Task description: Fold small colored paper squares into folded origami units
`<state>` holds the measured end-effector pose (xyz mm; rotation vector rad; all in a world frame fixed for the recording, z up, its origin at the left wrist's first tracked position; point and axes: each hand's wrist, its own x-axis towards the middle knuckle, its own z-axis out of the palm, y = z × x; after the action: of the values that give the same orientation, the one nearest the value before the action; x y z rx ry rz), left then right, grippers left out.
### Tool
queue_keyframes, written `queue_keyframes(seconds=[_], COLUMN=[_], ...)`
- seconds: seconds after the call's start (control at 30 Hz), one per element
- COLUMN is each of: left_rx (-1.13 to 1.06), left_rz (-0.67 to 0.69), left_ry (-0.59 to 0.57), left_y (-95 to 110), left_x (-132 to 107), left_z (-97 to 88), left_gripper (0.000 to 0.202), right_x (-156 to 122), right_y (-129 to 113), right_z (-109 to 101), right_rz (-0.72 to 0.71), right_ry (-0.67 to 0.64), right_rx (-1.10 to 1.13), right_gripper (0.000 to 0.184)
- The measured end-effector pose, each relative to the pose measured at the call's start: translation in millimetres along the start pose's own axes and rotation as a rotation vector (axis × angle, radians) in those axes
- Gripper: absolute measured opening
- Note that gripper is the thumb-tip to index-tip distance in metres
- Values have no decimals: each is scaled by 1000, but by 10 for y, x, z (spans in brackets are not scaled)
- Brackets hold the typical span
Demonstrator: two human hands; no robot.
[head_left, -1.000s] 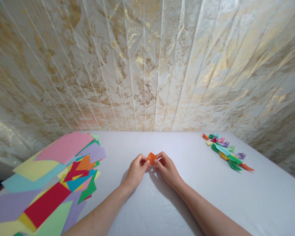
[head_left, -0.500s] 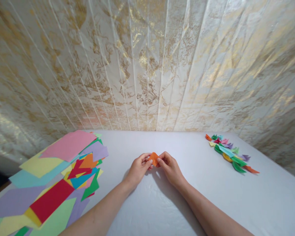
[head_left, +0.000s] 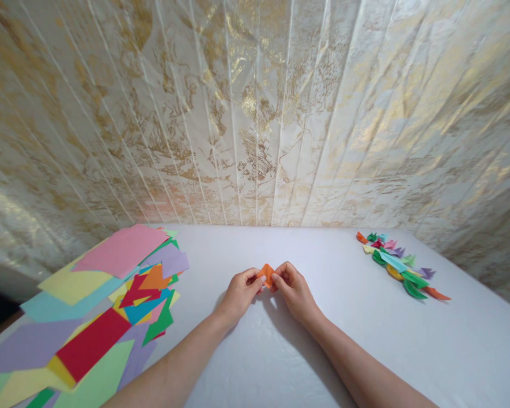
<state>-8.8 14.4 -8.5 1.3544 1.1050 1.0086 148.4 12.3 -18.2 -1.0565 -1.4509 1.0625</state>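
Note:
A small folded orange paper piece [head_left: 266, 272] is pinched between both hands just above the white table [head_left: 255, 362]. My left hand [head_left: 239, 293] grips its left side with thumb and fingers closed. My right hand [head_left: 294, 290] holds its right side the same way. Both forearms reach in from the bottom edge. Most of the orange piece is hidden by my fingertips.
A spread of coloured paper sheets [head_left: 89, 306] covers the table's left side. A row of small folded paper pieces [head_left: 399, 266] in several colours lies at the back right. A gold-patterned wall [head_left: 255, 113] stands right behind the table.
Both hands keep their pinch on the orange piece, which looks slightly flatter and more closed now. The view has shifted a little.

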Motion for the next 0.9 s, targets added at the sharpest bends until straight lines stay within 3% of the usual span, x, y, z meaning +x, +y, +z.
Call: queue_keyframes(seconds=[0.3,0.53,0.9], left_rx=[73,105,0], left_rz=[92,64,57], left_ry=[42,59,55], left_y=[-84,-151,-65], left_x=[24,51,30], left_z=[20,31,33], left_gripper=[21,20,24], right_x=[-6,-13,7], right_y=[12,14,20], right_z=[11,17,25], right_rz=[5,-3,52], right_ry=[12,-12,-55], right_rx=[-59,-76,5], right_gripper=[21,21,23])
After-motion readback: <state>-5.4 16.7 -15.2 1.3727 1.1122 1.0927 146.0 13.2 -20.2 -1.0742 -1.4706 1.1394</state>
